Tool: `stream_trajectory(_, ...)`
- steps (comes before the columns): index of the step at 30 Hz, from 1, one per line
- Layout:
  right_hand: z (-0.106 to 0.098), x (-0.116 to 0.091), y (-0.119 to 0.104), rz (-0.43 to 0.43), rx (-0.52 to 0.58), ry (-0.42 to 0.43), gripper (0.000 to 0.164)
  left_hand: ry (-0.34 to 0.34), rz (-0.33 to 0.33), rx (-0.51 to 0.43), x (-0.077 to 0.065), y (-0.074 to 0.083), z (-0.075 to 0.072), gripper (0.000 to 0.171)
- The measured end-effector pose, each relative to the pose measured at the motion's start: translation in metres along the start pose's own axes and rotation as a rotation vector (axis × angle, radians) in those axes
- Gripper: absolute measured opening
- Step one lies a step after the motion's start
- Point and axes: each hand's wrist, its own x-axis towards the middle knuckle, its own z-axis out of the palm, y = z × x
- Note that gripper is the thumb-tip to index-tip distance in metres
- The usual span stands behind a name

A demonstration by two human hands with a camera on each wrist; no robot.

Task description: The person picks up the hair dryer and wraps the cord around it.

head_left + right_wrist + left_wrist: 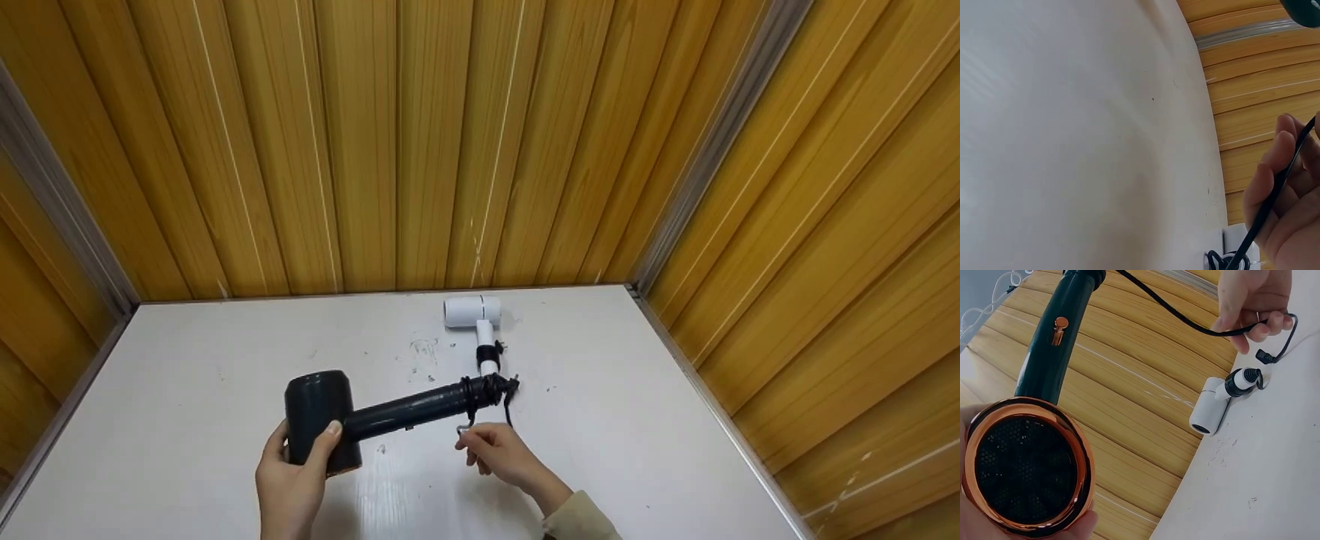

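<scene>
My left hand (292,476) grips a dark green hair dryer (319,412) by its barrel, thumb across the front. Its handle points right, with black cord bunched about the far end. In the left wrist view, a copper ring (1085,455) frames the dark mesh, and a copper switch (1058,331) sits on the handle. My right hand (499,454), just below the handle's end, holds the black cord (1207,330) in curled fingers. Past those fingers the cord bends down to a plug (1265,356). In the right wrist view the cord (1266,205) crosses the palm.
Farther back on the white table (187,412) lies a white hair dryer (463,312), black cord (489,355) wound round its handle. Wood-patterned panels (420,150) rise behind and at both sides. White cables (988,309) show at the left wrist view's corner.
</scene>
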Motion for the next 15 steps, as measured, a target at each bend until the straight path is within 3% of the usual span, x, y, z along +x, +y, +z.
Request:
stream_trajectory(7, -0.017, 0.019, -0.005, 0.023, -0.173, 0.070, 0.019, -0.079, -0.009, 0.020, -0.001, -0.003, 0.000, 0.097)
stream_trajectory(10, -0.024, 0.023, -0.014, -0.022, -0.275, 0.091, 0.025, -0.107, -0.009, 0.032, -0.001, -0.004, 0.000, 0.097)
stream_trajectory(15, -0.034, 0.026, -0.029, -0.111, -0.235, 0.122, 0.031, -0.135, 0.029, 0.064, -0.001, -0.006, 0.001, 0.095)
